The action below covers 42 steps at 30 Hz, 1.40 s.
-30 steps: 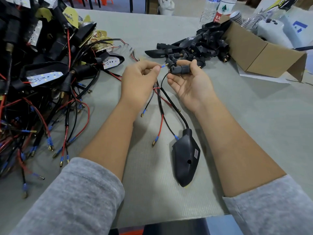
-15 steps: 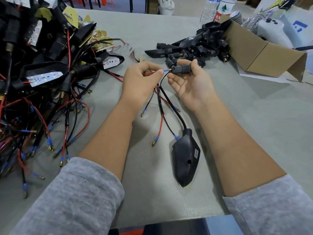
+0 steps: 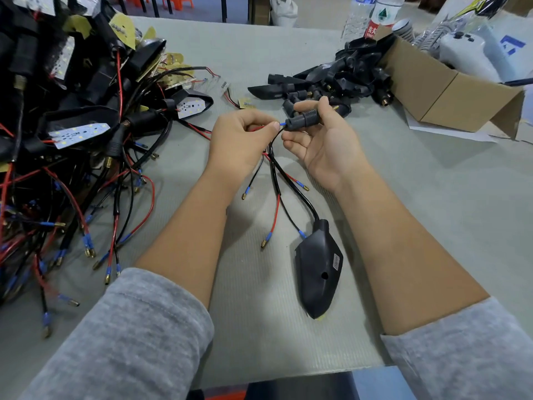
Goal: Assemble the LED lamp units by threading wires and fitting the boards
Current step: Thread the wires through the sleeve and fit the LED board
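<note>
Left grip [image 3: 242, 137] pinches a blue-tipped wire [image 3: 281, 124] at the black stem [image 3: 302, 119] held by right grip [image 3: 323, 140]; lamp housing [image 3: 317, 269] at 6 o'clock

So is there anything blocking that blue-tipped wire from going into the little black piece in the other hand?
Nothing visible does. The left hand pinches the wire so that its blue tip sits right at the open end of the black ribbed connector, which the right hand holds. The loose wires hang below, out of the way.
</note>
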Available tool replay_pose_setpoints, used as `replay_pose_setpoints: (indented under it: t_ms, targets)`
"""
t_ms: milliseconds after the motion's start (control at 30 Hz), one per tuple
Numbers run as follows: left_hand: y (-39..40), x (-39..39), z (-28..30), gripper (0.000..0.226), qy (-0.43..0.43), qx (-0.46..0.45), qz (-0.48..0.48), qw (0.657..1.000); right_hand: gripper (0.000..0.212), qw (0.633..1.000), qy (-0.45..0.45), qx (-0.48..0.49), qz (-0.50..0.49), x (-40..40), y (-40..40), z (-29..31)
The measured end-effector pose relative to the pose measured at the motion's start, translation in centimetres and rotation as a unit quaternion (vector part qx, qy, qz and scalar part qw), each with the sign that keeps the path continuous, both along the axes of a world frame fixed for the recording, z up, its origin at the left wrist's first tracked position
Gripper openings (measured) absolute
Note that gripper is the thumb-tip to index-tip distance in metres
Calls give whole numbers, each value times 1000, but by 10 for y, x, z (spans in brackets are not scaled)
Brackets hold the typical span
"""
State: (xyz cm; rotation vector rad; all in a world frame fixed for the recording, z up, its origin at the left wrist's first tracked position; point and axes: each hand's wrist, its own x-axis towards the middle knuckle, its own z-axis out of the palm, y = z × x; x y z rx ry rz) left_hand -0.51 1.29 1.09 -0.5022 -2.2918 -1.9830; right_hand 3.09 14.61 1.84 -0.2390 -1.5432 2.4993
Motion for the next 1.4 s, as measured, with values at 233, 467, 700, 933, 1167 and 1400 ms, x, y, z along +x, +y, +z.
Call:
replay_pose_setpoints:
  t_ms: [233,467,700,933,1167,1400]
  targets:
    - [0,2,0,20,9,0,-20,1000,40,1000,5,25,13,0,-2,0]
    - [3,0,1,6,-23,23,29,999,37,997,-12,-75,2,-1,0,2]
    - [2,0,1,13,-10,15,23,1000,13,1000,7,-26,4,-2,-5,0]
    - [4,2,2,13,-15,12,14,1000,4,1000,16,17,2,-2,-8,-1]
    - [6,2,1,10,-28,16,31,999,4,1000,9,3,-12,1,-5,-1]
    - [5,4,3,6,6,15,24,1000,5,1000,15,26,0,2,-7,1]
